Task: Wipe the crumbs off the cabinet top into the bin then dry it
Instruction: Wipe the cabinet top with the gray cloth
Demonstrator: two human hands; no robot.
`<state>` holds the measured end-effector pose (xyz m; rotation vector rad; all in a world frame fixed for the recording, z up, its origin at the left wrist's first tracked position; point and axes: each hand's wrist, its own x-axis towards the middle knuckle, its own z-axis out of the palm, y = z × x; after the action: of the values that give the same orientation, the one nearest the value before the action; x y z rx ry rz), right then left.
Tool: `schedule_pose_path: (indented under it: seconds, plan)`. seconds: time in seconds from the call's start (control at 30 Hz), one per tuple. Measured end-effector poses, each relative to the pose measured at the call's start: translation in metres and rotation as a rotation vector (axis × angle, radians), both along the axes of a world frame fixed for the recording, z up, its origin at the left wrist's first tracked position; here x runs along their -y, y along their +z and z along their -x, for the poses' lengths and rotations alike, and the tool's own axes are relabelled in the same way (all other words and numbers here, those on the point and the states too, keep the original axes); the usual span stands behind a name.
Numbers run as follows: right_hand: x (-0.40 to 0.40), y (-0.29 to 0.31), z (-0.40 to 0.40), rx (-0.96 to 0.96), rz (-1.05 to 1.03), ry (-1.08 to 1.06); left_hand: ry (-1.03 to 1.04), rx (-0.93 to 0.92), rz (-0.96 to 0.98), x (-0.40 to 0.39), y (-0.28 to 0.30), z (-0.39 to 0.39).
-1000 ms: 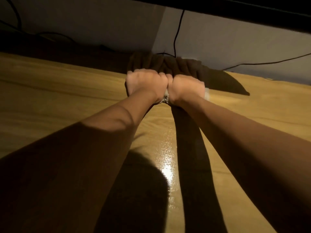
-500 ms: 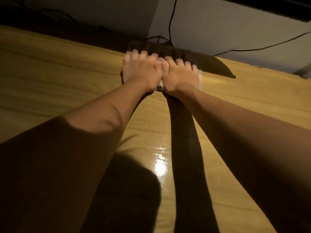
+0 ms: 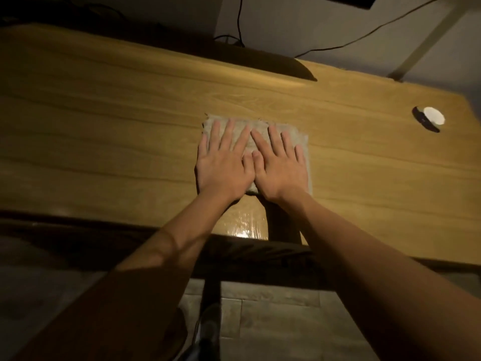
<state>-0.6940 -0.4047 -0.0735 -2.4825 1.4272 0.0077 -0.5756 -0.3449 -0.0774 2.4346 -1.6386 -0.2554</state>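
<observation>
Beige cloth (image 3: 256, 134) lies mid-frame on the wooden cabinet top (image 3: 104, 131) under our splayed, flat fingers (image 3: 229, 131), left hand (image 3: 223, 170) beside right hand (image 3: 282, 171). Uneven pressure could bunch it, leaving wet streaks.

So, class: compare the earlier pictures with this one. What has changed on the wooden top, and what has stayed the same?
The left hand and right hand have slid the cloth from the far edge back toward the person, and the fingers have gone from curled to flat and spread. Both hands still press the cloth side by side on the cabinet top.
</observation>
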Motion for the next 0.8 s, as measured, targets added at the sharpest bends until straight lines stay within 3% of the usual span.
schedule_pose_path:
  seconds: [0.2,0.33,0.57,0.8]
  plan:
    - [-0.073,0.003,0.065,-0.014,-0.018,-0.031,-0.020,-0.002,-0.054,-0.072,0.004,0.063]
    - [-0.078,-0.001,0.067,0.009,-0.049,-0.088,-0.034,-0.017,-0.083,-0.072,0.001,0.063]
    - [-0.003,-0.004,0.037,-0.013,-0.102,-0.125,-0.015,-0.018,-0.043,0.005,-0.009,0.039]
    - [0.120,-0.012,-0.006,0.004,0.001,-0.137,-0.014,0.033,-0.009,0.135,-0.014,-0.002]
